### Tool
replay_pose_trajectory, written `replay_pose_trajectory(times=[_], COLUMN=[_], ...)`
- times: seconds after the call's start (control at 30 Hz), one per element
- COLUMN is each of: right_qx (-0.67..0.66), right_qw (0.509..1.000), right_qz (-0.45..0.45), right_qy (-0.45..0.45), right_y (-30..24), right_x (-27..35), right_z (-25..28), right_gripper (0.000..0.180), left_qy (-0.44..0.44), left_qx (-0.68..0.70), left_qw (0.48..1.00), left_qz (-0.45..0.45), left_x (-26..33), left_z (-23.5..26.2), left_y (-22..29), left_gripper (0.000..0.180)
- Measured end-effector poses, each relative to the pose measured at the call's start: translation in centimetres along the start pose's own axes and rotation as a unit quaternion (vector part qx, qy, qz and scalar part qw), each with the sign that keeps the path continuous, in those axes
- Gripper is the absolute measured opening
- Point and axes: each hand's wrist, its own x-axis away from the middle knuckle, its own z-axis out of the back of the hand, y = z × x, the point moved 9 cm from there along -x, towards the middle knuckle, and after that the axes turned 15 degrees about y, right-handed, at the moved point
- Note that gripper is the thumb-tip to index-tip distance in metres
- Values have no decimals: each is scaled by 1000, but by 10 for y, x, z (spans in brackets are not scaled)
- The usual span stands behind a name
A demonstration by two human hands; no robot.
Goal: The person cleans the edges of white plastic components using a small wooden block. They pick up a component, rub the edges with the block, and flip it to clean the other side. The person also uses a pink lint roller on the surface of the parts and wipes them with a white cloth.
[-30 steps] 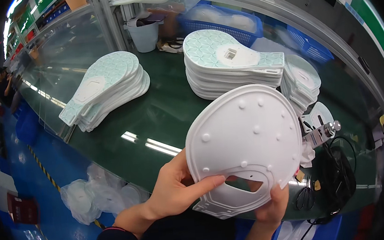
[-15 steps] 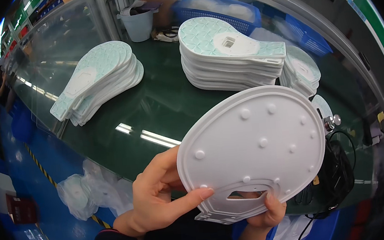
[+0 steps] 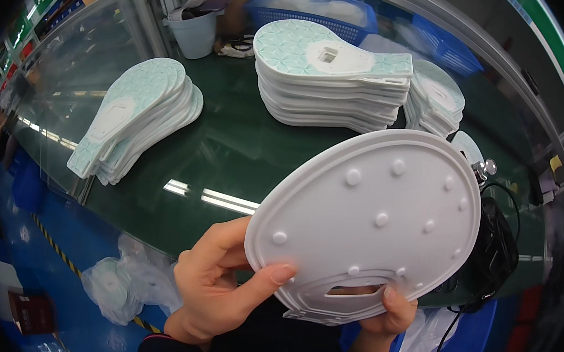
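Observation:
Between my two hands is a white plastic panel [image 3: 339, 204], egg-shaped, with a raised rim, several round studs and a slot near its lower end. This plain studded face is toward me. My left hand [image 3: 221, 280] grips the left edge, thumb on the face and fingers behind. My right hand [image 3: 390, 311] pinches the lower edge beside the slot with its thumb showing; its other fingers are mostly hidden. Beyond the panel stand a left stack [image 3: 137, 115] and a taller middle stack [image 3: 319, 70] of similar white panels, their upper faces patterned in pale green.
A smaller stack [image 3: 439, 96] sits right of the tall one on the dark green table [image 3: 225, 154]. Behind are a white bucket [image 3: 194, 35] and a blue basket [image 3: 349, 30]. A black bag [image 3: 496, 250] with a cable lies at right. Plastic-wrapped pieces [image 3: 113, 287] are on the left.
The panel has come slightly nearer and left, its top edge tilting a little. Both hands keep their hold, the left hand moving slightly left. The whole view has shifted slightly.

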Motion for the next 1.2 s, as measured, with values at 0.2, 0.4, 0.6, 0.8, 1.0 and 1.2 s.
replay_pose_trajectory(times=[0.2, 0.4, 0.6, 0.8, 1.0, 1.2], right_qx=[-13, 35, 160, 106, 60, 27], right_qw=[1000, 996, 982, 990, 993, 996], right_qz=[15, 21, 53, -15, 12, 31], right_qy=[22, 76, 80, 90, 102, 79], right_y=[-3, -2, 2, 7, -2, -4], right_x=[3, 8, 10, 11, 3, 3], right_z=[0, 16, 11, 16, 21, 24], right_gripper=[47, 50, 47, 51, 52, 51], left_qy=[23, -3, 20, -2, -101, -121], left_qx=[31, 69, -105, 28, 110, 79], left_qw=[999, 997, 992, 997, 978, 984], left_qz=[-3, -20, -72, 77, 148, 102], left_x=[3, -8, -22, -24, -1, 13], left_z=[3, -15, -18, -17, -29, -19], left_y=[7, 14, 23, 10, -13, -6], left_gripper=[32, 50, 50, 37, 66, 56])
